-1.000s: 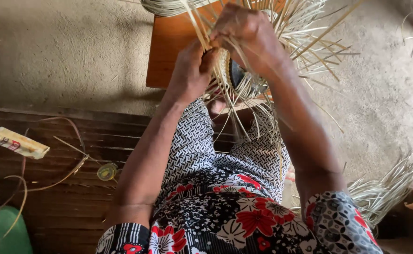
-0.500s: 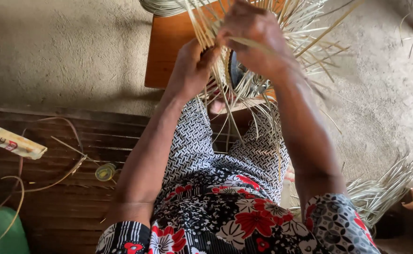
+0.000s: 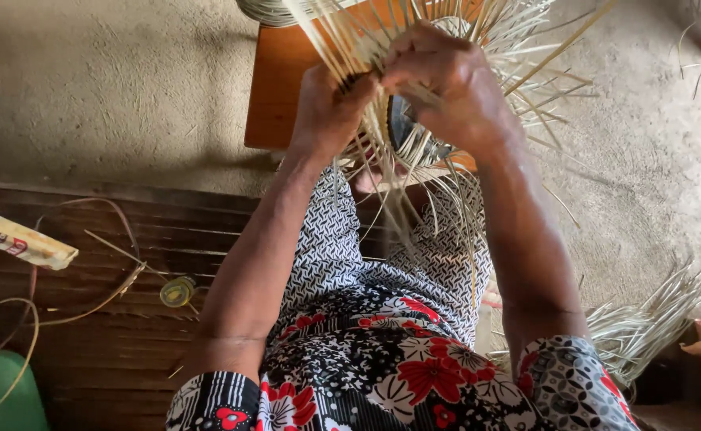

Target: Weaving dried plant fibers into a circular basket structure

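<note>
— Gripping the straw weave [image 3: 414, 152] above our lap, are both hands closed?

— Yes: our left hand [image 3: 328, 112] pinches strands, our right hand [image 3: 446, 80] clasps more, over the wooden stool [image 3: 274, 88].

The half-woven basket [image 3: 414, 96] is made of pale, dry, matt cane strips, stiff and smooth. It sits over a smooth orange-brown wooden stool [image 3: 282, 88] on a rough, matt earthen floor [image 3: 111, 96]. The dark slatted bench [image 3: 95, 319] is worn wood, and the patterned dress [image 3: 366, 319] is soft printed cloth.
</note>
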